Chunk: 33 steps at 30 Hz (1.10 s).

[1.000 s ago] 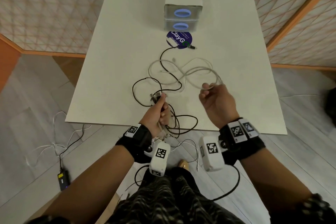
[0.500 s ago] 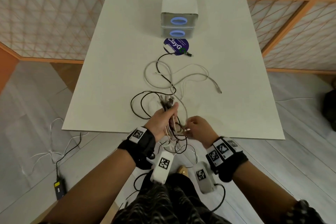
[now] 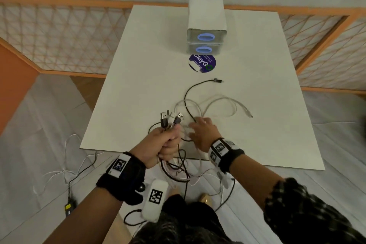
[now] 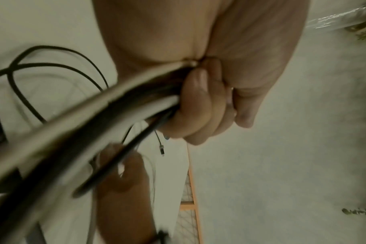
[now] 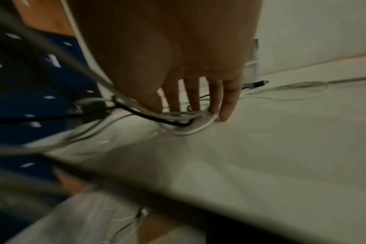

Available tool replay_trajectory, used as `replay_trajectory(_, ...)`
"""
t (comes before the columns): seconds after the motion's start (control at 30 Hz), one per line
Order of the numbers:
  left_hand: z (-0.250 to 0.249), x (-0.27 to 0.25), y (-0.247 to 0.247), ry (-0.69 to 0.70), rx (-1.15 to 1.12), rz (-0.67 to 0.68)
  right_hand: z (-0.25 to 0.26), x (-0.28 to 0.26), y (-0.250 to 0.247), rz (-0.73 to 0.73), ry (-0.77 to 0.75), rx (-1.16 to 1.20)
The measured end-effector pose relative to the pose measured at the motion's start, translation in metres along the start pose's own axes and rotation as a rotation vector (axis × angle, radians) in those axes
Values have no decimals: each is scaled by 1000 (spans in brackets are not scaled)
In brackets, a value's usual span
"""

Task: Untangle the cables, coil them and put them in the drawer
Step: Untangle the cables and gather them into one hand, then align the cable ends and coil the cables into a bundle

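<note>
The left hand (image 3: 162, 142) gripped a bundle of black and white cables (image 3: 174, 166) at the white table's (image 3: 138, 85) near edge, plugs upward. The right hand (image 3: 204, 134), fingers spread, pressed loose cable loops (image 3: 215, 105) mid-table. The grey two-drawer box (image 3: 206, 25) stood at the far edge.

The round blue sticker (image 3: 202, 63) on the table (image 3: 138, 89) reads "ClayG".

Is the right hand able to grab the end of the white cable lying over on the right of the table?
Probably yes. The right hand is open, fingers spread over the cable loops, and the white cable's plug lies on bare table just beyond it with nothing between them.
</note>
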<state>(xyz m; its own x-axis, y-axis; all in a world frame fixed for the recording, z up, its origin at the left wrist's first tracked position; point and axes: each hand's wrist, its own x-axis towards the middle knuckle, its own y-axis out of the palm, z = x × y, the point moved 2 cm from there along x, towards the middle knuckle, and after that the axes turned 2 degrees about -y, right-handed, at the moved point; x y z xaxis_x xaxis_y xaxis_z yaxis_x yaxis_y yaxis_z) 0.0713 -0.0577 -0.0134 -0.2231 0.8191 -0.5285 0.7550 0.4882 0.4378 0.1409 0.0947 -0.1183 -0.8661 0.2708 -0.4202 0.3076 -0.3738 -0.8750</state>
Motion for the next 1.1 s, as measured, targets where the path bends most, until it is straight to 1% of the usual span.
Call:
replay_trajectory(0.07,-7,1,-5,51,-15,-54,12,-23,20,-62,-129,-79)
replay_trajectory(0.13,-9,4,-7,80,-17,-84,17,-47,34,-95,-163,-31)
replay_trajectory(0.27,-8,11,-8,110,-17,-96,16,-73,46,-113,-42,193)
replay_trajectory(0.37,-8,12,-8,116,-14,-76,16,-86,44,-144,-50,267)
replay_trajectory(0.4,-8,11,-7,115,-13,-73,14,-87,39,-188,-27,279)
replay_trajectory(0.5,-7,5,-7,109,12,-76,-11,-73,8,-462,159,151)
replay_trajectory(0.53,-6,3,-7,100,23,-80,-24,-63,-4,-482,222,105)
replay_trajectory(0.57,-6,0,-7,89,30,-82,-38,-53,-14,-428,257,58)
replay_trajectory(0.6,-6,-2,-7,76,36,-79,-49,-44,-22,-319,256,9)
replay_trajectory(0.67,-7,-6,-5,56,57,-58,-65,-29,-29,-79,183,-70)
replay_trajectory(0.7,-7,-8,-4,53,72,-49,-67,-25,-29,0,141,-94)
replay_trajectory(0.73,-9,-9,-2,59,87,-45,-68,-22,-25,38,116,-99)
replay_trajectory(0.77,-10,-10,0,72,97,-51,-65,-21,-21,23,109,-73)
replay_trajectory(0.83,-16,-9,2,108,109,-64,-55,-27,-4,-101,100,32)
replay_trajectory(0.93,-25,-6,7,149,107,-62,-31,-60,42,-315,-60,159)
replay_trajectory(0.97,-28,-5,10,159,103,-52,-26,-76,58,-344,-103,207)
replay_trajectory(1.0,-31,-5,14,170,101,-38,-21,-91,72,-305,-115,250)
replay_trajectory(1.03,-33,-5,18,179,102,-20,-19,-105,85,-208,-107,267)
replay_trajectory(1.1,-36,-7,27,188,119,14,-21,-127,108,64,-45,249)
